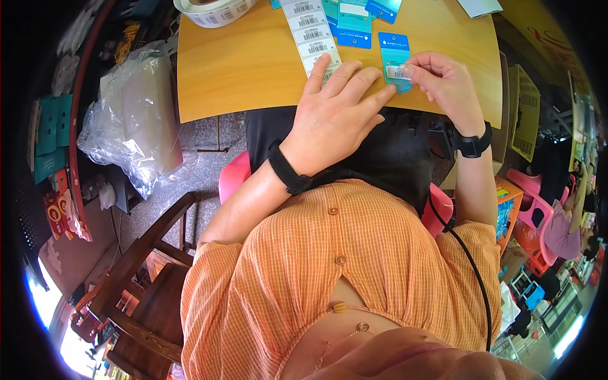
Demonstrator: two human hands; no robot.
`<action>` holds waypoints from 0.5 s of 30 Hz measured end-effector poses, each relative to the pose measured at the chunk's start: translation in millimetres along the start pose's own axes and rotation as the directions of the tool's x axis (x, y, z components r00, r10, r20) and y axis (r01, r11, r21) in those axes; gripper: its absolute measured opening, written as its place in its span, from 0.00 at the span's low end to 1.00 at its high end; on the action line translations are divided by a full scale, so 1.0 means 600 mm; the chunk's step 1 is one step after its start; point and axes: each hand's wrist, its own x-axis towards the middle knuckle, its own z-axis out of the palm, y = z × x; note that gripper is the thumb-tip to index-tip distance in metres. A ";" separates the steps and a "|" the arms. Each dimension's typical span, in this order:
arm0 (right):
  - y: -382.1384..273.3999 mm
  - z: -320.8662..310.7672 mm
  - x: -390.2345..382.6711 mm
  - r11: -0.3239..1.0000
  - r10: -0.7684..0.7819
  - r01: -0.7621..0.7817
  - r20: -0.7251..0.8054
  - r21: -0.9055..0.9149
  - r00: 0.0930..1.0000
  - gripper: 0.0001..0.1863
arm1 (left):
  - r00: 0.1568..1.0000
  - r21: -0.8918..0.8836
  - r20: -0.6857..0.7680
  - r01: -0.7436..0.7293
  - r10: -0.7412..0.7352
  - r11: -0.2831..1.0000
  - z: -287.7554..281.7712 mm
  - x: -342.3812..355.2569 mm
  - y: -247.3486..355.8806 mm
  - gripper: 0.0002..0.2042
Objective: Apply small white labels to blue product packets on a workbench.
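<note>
My left hand (335, 117) lies with its fingers spread at the table's near edge. Its index finger rests on the lower end of a strip of white barcode labels (311, 35), and its outer fingers reach to the near end of a blue and teal hang tag (394, 45). My right hand (446, 82) is closed in a pinch on a small white barcode label (397, 73), which lies over the lower part of that tag. Whether the whole label is stuck down, I cannot tell. Part of it is hidden under my right fingertips.
More blue and teal tags (353, 25) lie overlapping beyond my hands. A roll of labels (218, 14) stands at the table's far left, and a white card (479, 6) lies far right. Left of the wooden table (237, 69) are a plastic-wrapped bundle (136, 114) and a wooden chair (149, 297).
</note>
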 end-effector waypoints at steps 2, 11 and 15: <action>0.001 0.001 0.002 1.000 -0.005 0.005 0.000 0.019 1.000 0.12 | 1.000 0.005 -0.004 -0.005 0.005 1.000 0.000 0.000 0.000 0.28; -0.005 0.004 0.001 0.998 -0.034 0.033 -0.020 -0.052 0.999 0.12 | 1.000 0.000 0.004 -0.005 0.005 1.000 -0.002 0.001 0.000 0.27; -0.010 0.004 0.001 0.996 -0.014 0.012 -0.020 -0.093 1.000 0.12 | 1.000 -0.002 0.002 -0.010 0.010 1.000 -0.003 0.001 -0.001 0.27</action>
